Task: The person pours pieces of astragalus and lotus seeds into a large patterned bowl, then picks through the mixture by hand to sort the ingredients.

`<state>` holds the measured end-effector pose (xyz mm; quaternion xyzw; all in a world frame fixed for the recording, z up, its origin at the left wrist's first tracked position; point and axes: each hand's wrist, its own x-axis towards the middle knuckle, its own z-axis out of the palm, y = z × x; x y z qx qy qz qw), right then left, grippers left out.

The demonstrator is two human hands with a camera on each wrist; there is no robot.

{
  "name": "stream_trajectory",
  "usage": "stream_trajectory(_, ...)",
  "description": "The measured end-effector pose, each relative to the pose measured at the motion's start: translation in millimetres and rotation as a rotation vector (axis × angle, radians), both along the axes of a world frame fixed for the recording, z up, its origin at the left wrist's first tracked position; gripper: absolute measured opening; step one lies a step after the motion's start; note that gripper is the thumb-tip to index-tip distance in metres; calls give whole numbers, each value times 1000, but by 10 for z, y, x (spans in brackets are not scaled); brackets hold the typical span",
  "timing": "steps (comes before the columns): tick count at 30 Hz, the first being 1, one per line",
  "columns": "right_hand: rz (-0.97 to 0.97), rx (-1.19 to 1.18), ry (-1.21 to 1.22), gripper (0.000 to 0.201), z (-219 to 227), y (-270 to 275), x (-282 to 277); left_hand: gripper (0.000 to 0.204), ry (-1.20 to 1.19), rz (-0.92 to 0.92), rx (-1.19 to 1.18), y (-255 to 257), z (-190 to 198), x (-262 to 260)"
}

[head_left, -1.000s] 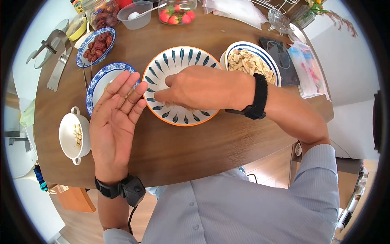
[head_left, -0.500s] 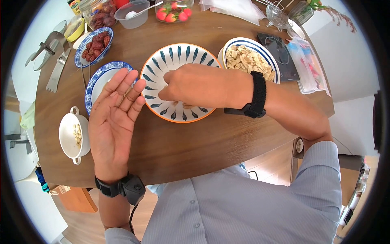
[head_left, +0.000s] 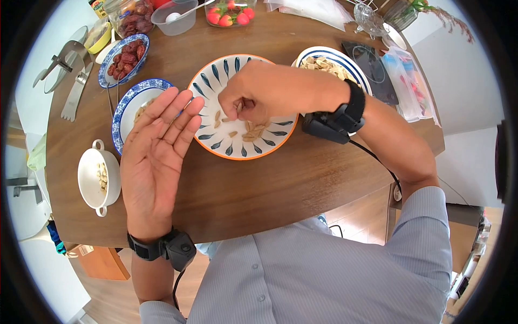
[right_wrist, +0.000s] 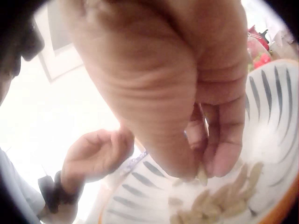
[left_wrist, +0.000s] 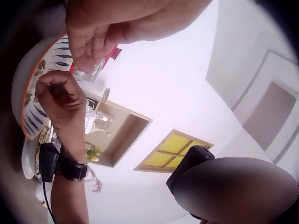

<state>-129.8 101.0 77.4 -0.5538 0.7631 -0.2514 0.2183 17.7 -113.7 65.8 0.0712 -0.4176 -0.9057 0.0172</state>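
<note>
Between thumb and fingertips, my right hand pinches a small tan dried slice. It is over a white dish with dark leaf-shaped marks and an orange rim. Several more tan slices lie on the bottom of this dish. My left hand is held palm up at the dish's left side, fingers nearly straight, nothing in the palm. It partly covers a blue-rimmed plate with some pale pieces on it. Behind my right wrist, a bowl with blue rings holds a heap of pale slices.
A white two-handled cup with pale kernels stands at the left. Behind are a bowl of red dates, a jar of strawberries and a clear tub. A black scale and plastic bags lie to the right.
My right hand has lifted and turned, so its curled fingers and the slices in the dish now show. My left hand has shifted slightly right, still palm up.
</note>
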Motion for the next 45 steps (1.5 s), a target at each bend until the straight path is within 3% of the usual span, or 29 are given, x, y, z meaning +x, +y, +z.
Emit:
stream_trajectory(3,-19,-100,-51,7,225,61,-98,47,8,-17,19,67,33,-5)
stream_trajectory(5,-97,-128,40,7,443,72,-125,48,6,-21,26,133,45,-11)
stream_trajectory(7,-34,-183,126,9,673,-20,-1,47,-13,-126,292,206,54,-47)
stream_trajectory(8,34,-237,213,12,729,-39,57,47,-11,-132,293,240,36,-67)
stream_trajectory(10,23,-240,234,13,728,-51,86,47,57,-261,552,291,-53,-101)
stream_trajectory(13,8,-253,283,16,720,-64,119,41,60,-225,704,274,-138,-112)
stream_trajectory(17,22,-263,333,19,683,-71,156,40,73,-178,667,45,-225,-69)
stream_trajectory(19,24,-268,352,20,609,-61,151,42,-4,-50,511,-60,-66,-16)
stream_trajectory(21,-149,116,395,20,329,-2,125,46,26,-21,554,-294,-112,-10)
stream_trajectory(22,-151,114,396,20,168,30,89,46,18,54,483,-371,-100,-13)
stream_trajectory(24,28,-52,600,23,-50,30,19,50,-66,211,332,-366,61,-8)
stream_trajectory(30,30,0,560,22,-163,-131,32,54,-86,206,135,-536,-5,21)
stream_trajectory(37,33,154,531,15,-106,-174,8,51,-38,157,164,-625,-154,54)
stream_trajectory(39,72,214,575,15,-93,-162,-14,51,-56,217,86,-548,-102,53)
stream_trajectory(43,152,-16,567,16,-115,-94,-66,52,-19,228,100,-444,-11,59)
stream_trajectory(45,76,195,547,17,-64,-151,-36,51,21,206,101,-412,0,69)
